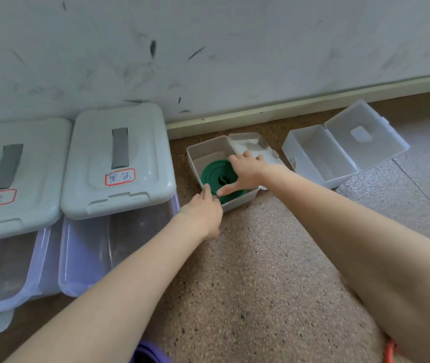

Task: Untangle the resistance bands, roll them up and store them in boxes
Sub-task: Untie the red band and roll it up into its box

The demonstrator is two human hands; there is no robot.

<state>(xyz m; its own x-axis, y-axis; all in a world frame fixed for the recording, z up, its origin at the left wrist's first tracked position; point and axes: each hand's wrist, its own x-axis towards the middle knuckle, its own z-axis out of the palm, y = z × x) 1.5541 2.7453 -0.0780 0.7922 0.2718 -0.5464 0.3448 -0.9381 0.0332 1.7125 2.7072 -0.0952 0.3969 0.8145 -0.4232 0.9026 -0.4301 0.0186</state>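
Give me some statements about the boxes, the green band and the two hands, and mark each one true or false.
1. The rolled green band lies inside the small open box. True.
2. The second small box, to its right, holds a band too. False: it looks empty.
3. The right hand rests flat on the floor. False: it reaches over the green band in the box.
4. The left hand is at the near edge of that box. True.
5. The two large bins have their lids on. True.

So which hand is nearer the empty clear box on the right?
Right. The right hand rests over the green rolled band in the small box, next to the empty clear box. The left hand sits at the small box's near-left corner, farther away.
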